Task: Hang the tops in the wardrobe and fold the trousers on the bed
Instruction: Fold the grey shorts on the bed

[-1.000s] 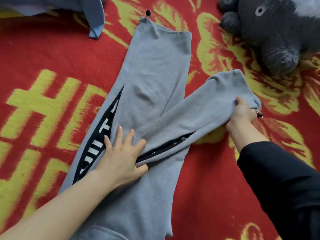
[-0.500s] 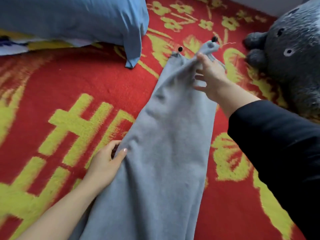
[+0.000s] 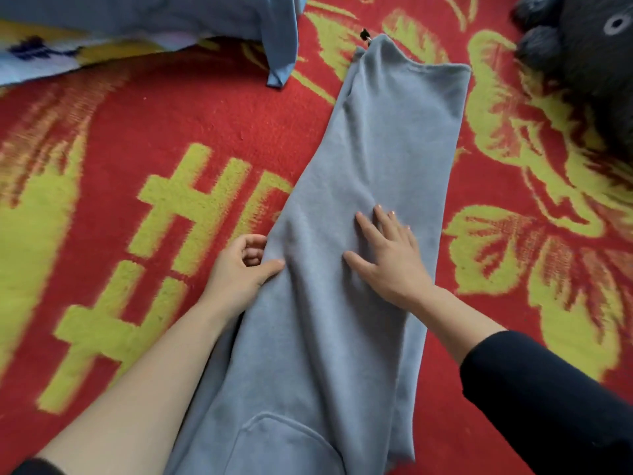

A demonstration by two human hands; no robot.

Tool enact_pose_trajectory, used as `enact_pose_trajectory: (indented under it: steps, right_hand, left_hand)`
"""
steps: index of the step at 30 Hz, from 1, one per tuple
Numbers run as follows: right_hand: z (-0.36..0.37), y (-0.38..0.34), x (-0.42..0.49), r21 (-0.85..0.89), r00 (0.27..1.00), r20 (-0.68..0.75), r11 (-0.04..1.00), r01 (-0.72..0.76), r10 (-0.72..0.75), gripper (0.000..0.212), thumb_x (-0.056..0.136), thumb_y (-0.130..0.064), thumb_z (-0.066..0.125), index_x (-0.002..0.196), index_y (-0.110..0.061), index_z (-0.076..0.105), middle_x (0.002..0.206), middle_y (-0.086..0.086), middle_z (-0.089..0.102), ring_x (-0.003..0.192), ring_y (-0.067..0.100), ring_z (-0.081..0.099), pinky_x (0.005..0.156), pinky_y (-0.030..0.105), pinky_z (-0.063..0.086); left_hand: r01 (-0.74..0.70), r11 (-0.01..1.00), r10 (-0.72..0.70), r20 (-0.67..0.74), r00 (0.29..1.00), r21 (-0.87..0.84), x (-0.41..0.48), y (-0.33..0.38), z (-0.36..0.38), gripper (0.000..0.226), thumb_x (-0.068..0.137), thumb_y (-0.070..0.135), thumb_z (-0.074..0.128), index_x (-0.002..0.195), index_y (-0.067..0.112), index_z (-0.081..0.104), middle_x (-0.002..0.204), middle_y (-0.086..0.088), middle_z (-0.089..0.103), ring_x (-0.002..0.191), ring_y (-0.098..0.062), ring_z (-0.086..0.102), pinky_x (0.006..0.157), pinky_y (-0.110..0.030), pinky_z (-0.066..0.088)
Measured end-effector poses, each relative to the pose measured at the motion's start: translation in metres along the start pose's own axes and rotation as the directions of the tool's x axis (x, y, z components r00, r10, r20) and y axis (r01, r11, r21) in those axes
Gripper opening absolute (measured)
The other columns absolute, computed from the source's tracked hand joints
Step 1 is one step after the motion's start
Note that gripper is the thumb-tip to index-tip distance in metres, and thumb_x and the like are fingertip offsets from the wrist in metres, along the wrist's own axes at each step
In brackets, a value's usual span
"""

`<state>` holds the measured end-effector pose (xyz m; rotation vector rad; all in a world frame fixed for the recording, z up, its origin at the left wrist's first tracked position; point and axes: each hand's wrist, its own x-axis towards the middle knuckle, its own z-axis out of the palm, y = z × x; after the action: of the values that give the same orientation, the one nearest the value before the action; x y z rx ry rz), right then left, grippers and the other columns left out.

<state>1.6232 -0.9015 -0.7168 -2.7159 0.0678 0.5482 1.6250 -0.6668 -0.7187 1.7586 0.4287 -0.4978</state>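
Your left hand [image 3: 239, 270] pinches the left edge of the grey trousers [image 3: 394, 138], thumb on top, fingers curled; your right hand [image 3: 392, 260] lies flat on them, fingers spread; they stretch lengthwise across the red bed cover [image 3: 205, 114].

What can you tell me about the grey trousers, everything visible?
The grey trousers look like soft fleece joggers, legs stacked into a long strip lying diagonally on the red-and-yellow blanket. A small black toggle sits at the far hem; a curved pocket seam shows nearest the camera. The right hand presses flat on the middle, fingers spread; the left hand holds the left edge, thumb on top.
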Motion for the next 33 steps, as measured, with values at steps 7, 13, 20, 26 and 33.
enact_pose_trajectory:
  steps: [7,13,20,26,33]
  right_hand:
    - [0.048,-0.001,-0.138,-0.113,0.987,0.008,0.981,-0.159,0.161,0.084,0.07,-0.082,0.027,0.147,-0.05,0.016,0.161,-0.007,-0.005,0.146,0.017,-0.015,0.113,0.049,-0.009]
    - [0.074,-0.017,-0.202,0.182,0.84,-0.153,0.85,-0.493,0.52,0.087,0.083,-0.052,0.063,0.152,-0.032,0.014,0.157,0.004,0.015,0.143,0.024,0.014,0.109,0.049,0.02]
    - [0.134,-0.063,-0.271,0.65,0.685,0.06,0.492,-0.579,0.726,0.052,0.078,-0.041,0.074,0.109,-0.01,0.047,0.096,0.003,0.058,0.095,0.025,0.057,0.075,0.036,0.043]
    - [0.164,-0.078,-0.337,0.71,0.75,0.215,0.427,-0.559,0.625,0.047,0.084,-0.047,0.067,0.06,-0.014,0.044,0.055,-0.005,0.046,0.054,0.011,0.042,0.05,0.026,0.03]
    - [0.175,-0.111,-0.403,0.831,0.811,0.407,0.197,-0.52,0.421,0.031,0.078,-0.006,0.075,0.108,-0.009,0.068,0.101,0.004,0.073,0.089,0.014,0.07,0.073,0.025,0.055]
  left_hand:
    - [-0.109,0.828,0.137,-0.01,0.991,0.549,-0.098,-0.061,-0.03,0.02,0.079,0.031,0.073,0.082,0.018,0.06,0.072,0.001,0.064,0.07,-0.02,0.058,0.061,-0.032,0.041]
    - [0.002,0.876,0.066,-0.125,0.99,0.483,-0.112,-0.087,-0.059,0.027,0.082,0.036,0.071,0.098,0.015,0.063,0.098,-0.007,0.06,0.088,-0.022,0.058,0.08,-0.031,0.044]
    - [0.03,0.805,-0.054,0.022,0.998,0.593,-0.169,-0.126,-0.074,0.03,0.085,0.027,0.068,0.104,0.008,0.055,0.103,-0.01,0.066,0.1,-0.032,0.06,0.072,-0.032,0.038]
    - [0.08,0.85,-0.115,0.035,0.993,0.52,-0.218,-0.149,-0.104,0.023,0.084,0.035,0.069,0.092,0.015,0.064,0.083,0.005,0.068,0.082,-0.017,0.064,0.061,-0.024,0.043]
    - [0.092,0.918,-0.19,0.226,0.955,0.385,-0.285,-0.173,-0.115,0.035,0.09,0.014,0.063,0.123,0.014,0.051,0.113,-0.001,0.062,0.104,-0.018,0.059,0.09,-0.034,0.046]
